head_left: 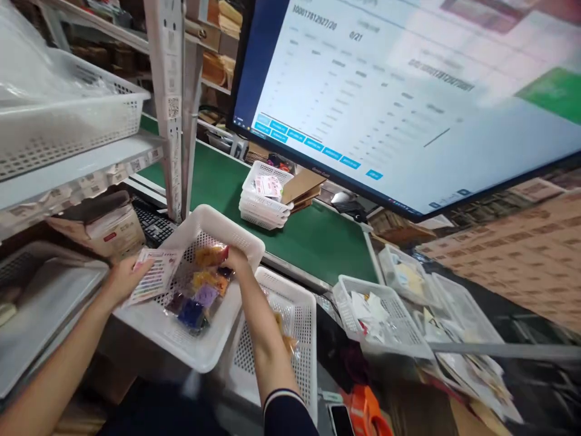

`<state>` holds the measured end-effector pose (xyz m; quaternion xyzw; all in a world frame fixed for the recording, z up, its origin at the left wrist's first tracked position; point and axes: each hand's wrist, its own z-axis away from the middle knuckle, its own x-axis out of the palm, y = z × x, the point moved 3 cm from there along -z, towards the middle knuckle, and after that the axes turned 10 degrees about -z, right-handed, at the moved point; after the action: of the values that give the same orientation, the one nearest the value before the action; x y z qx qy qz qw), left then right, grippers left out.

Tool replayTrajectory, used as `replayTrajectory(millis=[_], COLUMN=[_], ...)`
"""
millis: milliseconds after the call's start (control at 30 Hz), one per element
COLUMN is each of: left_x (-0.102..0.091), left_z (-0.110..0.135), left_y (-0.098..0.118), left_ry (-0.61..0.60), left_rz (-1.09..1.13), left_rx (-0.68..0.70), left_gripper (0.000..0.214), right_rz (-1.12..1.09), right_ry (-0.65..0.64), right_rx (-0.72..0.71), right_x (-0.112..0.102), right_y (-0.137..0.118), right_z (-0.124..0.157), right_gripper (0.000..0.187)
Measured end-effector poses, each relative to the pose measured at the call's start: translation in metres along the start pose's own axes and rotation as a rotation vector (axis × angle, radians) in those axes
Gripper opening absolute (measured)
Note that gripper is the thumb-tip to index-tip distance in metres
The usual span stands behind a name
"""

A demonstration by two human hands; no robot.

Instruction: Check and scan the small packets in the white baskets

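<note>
My left hand (124, 277) is closed on the edge of a printed paper sheet (157, 275) with rows of coloured bars, over the left side of a white plastic basket (200, 357). Inside the basket lie several small clear packets with coloured contents: a purple packet (206, 295), a dark blue packet (190, 312) and others in yellow and orange. My right hand (233, 259) reaches in at the far right, its fingers closed on the end of a yellow-and-red packet (209, 255); the fingertips are partly hidden.
A second white basket (308, 339) with orange packets stands under my right forearm. Stacked small baskets (265, 209) sit on the green work surface (213, 175). A large monitor (363, 109) hangs ahead. At left are a shelf post (170, 109) and a keyboard (152, 224).
</note>
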<state>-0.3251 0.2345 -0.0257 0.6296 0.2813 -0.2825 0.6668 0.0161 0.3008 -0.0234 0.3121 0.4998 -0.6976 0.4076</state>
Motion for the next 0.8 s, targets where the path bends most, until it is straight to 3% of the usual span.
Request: replayTrajectory(millis=[100,167,300,367,433,500,533,600,700,800], left_x=[0.003,0.003,0.004,0.007,0.009,0.011,0.012,0.015,0.02,0.024], left_z=[-0.002,-0.004,-0.009,-0.01,-0.012,-0.014,-0.014,-0.015,-0.015,-0.015], left_y=[-0.011,-0.013,-0.016,-0.019,-0.022,-0.026,-0.029,-0.035,-0.046,-0.053], left_ry=[0.017,0.013,0.017,0.016,0.026,0.042,0.049,0.066,0.086,0.094], left_rz=[0.056,0.093,0.164,0.195,0.196,0.18,0.174,0.171,0.21,0.244], left_rx=[-0.052,-0.074,-0.076,-0.072,-0.063,-0.046,-0.037,-0.026,-0.032,-0.036], left_gripper=[0.059,0.058,0.055,0.054,0.053,0.05,0.048,0.044,0.04,0.039], right_rz=[0.019,0.009,-0.054,-0.169,-0.167,-0.255,-0.339,-0.49,-0.307,-0.272], right_ry=[0.081,0.166,0.418,0.685,0.851,0.833,0.757,0.481,0.225,0.166], right_rx=[0.122,0.16,0.184,0.181,0.21,0.187,0.157,0.115,0.287,0.309], right_x=[-0.001,-0.009,-0.029,-0.039,-0.04,-0.03,-0.023,-0.003,0.021,0.037], right_y=[-0.008,-0.006,0.034,0.064,0.082,0.076,0.063,0.026,-0.02,-0.037], right_z=[0.005,0.028,0.13,0.186,0.216,0.203,0.181,0.12,0.033,-0.011], right_gripper=[0.026,0.028,0.046,0.059,0.077,0.084,0.083,0.081,0.095,0.095])
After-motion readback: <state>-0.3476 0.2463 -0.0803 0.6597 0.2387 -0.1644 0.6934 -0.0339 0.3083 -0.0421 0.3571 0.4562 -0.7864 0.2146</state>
